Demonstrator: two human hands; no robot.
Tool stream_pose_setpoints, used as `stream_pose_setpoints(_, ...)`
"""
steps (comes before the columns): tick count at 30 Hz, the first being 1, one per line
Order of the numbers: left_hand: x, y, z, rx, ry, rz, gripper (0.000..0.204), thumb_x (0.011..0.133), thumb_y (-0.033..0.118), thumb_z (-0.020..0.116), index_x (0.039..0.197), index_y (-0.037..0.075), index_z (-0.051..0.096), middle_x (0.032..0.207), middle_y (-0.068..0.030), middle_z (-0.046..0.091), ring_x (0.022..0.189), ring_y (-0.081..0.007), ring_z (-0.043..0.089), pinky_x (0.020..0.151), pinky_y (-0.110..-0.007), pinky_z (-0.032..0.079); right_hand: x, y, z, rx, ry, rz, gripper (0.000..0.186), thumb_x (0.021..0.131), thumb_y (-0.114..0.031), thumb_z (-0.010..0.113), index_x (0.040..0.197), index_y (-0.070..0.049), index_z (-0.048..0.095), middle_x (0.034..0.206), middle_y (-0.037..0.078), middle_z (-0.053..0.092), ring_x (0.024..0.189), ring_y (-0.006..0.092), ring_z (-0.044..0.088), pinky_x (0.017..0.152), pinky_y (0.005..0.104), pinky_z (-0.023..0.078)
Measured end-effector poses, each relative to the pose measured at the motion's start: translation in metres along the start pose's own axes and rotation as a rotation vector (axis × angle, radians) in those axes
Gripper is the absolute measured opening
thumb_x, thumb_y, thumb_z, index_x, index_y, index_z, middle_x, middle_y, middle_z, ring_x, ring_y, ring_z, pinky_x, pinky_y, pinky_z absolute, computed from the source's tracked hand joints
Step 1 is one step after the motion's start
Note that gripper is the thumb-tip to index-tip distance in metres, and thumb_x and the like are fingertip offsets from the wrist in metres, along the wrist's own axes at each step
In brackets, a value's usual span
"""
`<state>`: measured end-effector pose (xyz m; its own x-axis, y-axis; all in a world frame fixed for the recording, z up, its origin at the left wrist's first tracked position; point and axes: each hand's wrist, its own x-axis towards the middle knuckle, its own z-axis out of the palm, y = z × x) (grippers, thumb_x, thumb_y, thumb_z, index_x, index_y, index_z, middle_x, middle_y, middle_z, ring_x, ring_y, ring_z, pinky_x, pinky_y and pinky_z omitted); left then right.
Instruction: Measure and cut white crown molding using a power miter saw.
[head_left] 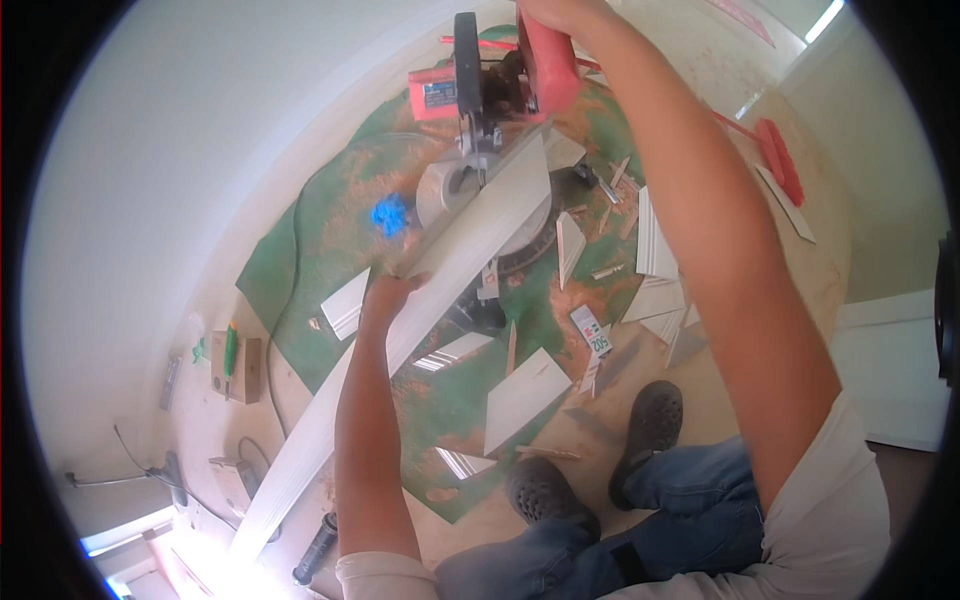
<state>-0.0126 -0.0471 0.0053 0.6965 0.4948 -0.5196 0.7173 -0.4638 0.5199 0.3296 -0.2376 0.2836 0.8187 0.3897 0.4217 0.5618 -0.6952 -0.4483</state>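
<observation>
A long white moulding board (pixel 455 250) runs diagonally from the lower left up to a red and black mitre saw (pixel 545 75), its upper end lying on the saw's round base. My left hand (pixel 388 297) grips the board's edge below the fence, thumb laid over its face. At the top edge of the picture my right hand (pixel 560 12) is closed on the saw's red handle, with part of the hand out of view. The saw head stands above the board's cut end; the blade's contact with the board cannot be made out.
Several white offcuts (pixel 528 398) and wood splinters lie on a dusty green mat (pixel 420 395). A blue crumpled piece (pixel 389 214) sits left of the saw. A cord (pixel 296 260) crosses the left floor near a cardboard box (pixel 248 368). A red brush (pixel 780 160) lies far right.
</observation>
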Motion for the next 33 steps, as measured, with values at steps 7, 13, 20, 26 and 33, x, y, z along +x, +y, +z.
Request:
stream_pose_setpoints(7, 0.000, -0.009, 0.003, -0.099, 0.072, 0.181, 0.058, 0.080, 0.047, 0.074, 0.116, 0.002, 0.068, 0.099, -0.0218, 0.071, 0.091, -0.0340, 0.068, 0.083, -0.042, 0.049, -0.126, -0.044, -0.018, 0.536, -0.039, 0.209, 0.046, 0.090, -0.032, 0.069, 0.115, 0.002, 0.052, 0.094, 0.012, 0.065, 0.078, 0.0180, 0.066, 0.071, 0.0326, 0.057)
stream_pose_setpoints(13, 0.010, -0.002, 0.004, 0.011, 0.001, 0.019, 0.069, 0.072, 0.058, 0.076, 0.111, 0.000, 0.070, 0.101, -0.0214, 0.071, 0.094, -0.0346, 0.069, 0.083, -0.041, 0.050, -0.157, -0.041, -0.011, 0.856, -0.042, 0.322, 0.057, 0.088, -0.030, 0.071, 0.127, 0.000, 0.041, 0.097, 0.015, 0.063, 0.077, 0.0218, 0.067, 0.065, 0.0339, 0.057)
stream_pose_setpoints(20, 0.028, -0.021, 0.015, 0.017, 0.013, -0.029, 0.071, 0.067, 0.060, 0.078, 0.109, 0.002, 0.072, 0.107, -0.0162, 0.072, 0.103, -0.0299, 0.067, 0.089, -0.040, 0.049, -0.177, -0.050, -0.006, 0.829, 0.027, 0.357, 0.054, 0.091, -0.022, 0.068, 0.130, 0.002, 0.039, 0.089, 0.013, 0.061, 0.063, 0.0178, 0.060, 0.055, 0.0311, 0.053)
stream_pose_setpoints(26, 0.013, -0.009, 0.008, -0.010, 0.005, -0.094, 0.073, 0.067, 0.061, 0.078, 0.111, 0.004, 0.072, 0.110, -0.0143, 0.071, 0.106, -0.0293, 0.067, 0.091, -0.040, 0.048, -0.183, -0.053, -0.004, 0.818, 0.012, 0.334, 0.050, 0.093, -0.021, 0.064, 0.130, 0.000, 0.038, 0.085, 0.010, 0.059, 0.063, 0.0148, 0.058, 0.055, 0.0287, 0.052)
stream_pose_setpoints(33, 0.008, -0.006, 0.011, -0.036, 0.115, -0.003, 0.075, 0.066, 0.069, 0.076, 0.094, -0.001, 0.074, 0.099, -0.0227, 0.070, 0.098, -0.0349, 0.067, 0.086, -0.043, 0.049, -0.198, -0.048, 0.005, 0.823, 0.070, 0.294, 0.048, 0.091, -0.020, 0.065, 0.127, 0.000, 0.041, 0.085, 0.010, 0.059, 0.061, 0.0150, 0.059, 0.053, 0.0294, 0.051)
